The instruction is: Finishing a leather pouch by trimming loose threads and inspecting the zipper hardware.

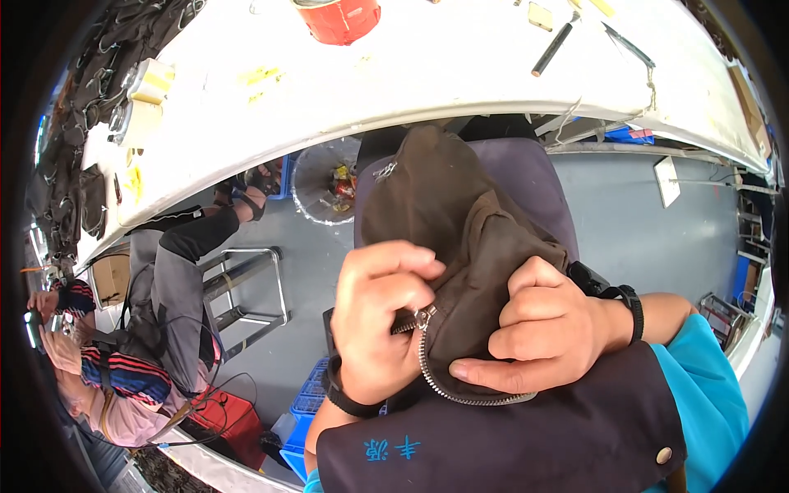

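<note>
Head view: sole view, covers everything below.
Brown cloth piece [440, 185]: bunched between the two grips, spreading ahead of them over a purple-grey surface [546, 168]; seat or covered lap, can't tell.
Zip [422, 353]: metal teeth, leaves the left grip's inner side and bends round toward the space below the right grip.
Slider [424, 316]: just beside the left grip's curled fingers, on their right.
Left grip [378, 316]: fingers bent in at the slider end; contact hidden, can't tell if pinched or loose.
Right grip [551, 329]: clenched on the cloth, thumb laid along it near the bend, other fingers folded under.
Zip handling: my read, the bend between grips is the weak spot. Right grip should anchor cloth close to the teeth; any left-grip pull should follow the teeth line, not cross it.
Snag risk: loose folds sit near the slider; worth smoothing them clear first. Small, even tension beats yanking.
Worktop [427, 78]: white, ahead of both grips; red roll-shaped item [341, 20] ahead-left, black-handled tool [552, 51] ahead of the right grip.
Bin [306, 195]: clear-lined, ahead-left of left grip.
Co-worker's striped sleeve [136, 374]: well left of left grip.
</note>
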`<act>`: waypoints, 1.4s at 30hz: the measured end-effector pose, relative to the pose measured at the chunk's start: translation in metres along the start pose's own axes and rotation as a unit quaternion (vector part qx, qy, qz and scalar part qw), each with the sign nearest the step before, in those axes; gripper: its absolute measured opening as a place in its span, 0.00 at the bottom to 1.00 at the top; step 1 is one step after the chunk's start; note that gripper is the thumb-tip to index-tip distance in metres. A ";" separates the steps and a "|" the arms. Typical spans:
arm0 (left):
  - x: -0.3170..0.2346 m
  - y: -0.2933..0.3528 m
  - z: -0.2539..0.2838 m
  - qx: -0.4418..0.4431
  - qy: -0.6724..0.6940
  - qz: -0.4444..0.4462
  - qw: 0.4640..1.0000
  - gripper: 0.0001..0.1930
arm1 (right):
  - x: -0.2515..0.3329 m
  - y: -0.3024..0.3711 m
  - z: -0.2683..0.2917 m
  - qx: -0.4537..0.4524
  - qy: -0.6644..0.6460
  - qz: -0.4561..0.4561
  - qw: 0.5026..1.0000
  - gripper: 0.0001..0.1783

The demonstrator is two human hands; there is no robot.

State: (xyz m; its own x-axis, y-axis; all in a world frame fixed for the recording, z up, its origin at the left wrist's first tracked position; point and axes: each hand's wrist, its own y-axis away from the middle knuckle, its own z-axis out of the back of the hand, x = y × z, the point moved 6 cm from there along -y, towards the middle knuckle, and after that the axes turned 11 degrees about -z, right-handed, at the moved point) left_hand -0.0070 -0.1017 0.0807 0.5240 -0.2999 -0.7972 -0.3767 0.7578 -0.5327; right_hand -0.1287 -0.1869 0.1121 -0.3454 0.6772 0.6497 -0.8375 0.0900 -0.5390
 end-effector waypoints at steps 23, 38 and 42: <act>-0.010 0.009 0.015 -0.104 -0.123 -0.108 0.981 0.17 | -0.006 -0.002 0.000 -0.016 -0.014 -0.009 1.000 0.10; -0.022 0.004 0.012 -0.070 -0.197 -0.145 0.967 0.14 | -0.012 0.006 0.005 -0.127 0.180 -0.017 0.975 0.12; -0.020 0.008 0.011 -0.111 -0.195 -0.152 0.963 0.16 | -0.013 0.009 0.004 -0.089 0.157 -0.010 0.984 0.14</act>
State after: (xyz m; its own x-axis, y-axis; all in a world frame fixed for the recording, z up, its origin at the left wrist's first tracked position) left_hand -0.0122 -0.0839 0.0955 0.8662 -0.2149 -0.4511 -0.2920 0.5149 -0.8060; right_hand -0.1334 -0.1978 0.1015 -0.1588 0.8636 0.4786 -0.7454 0.2129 -0.6317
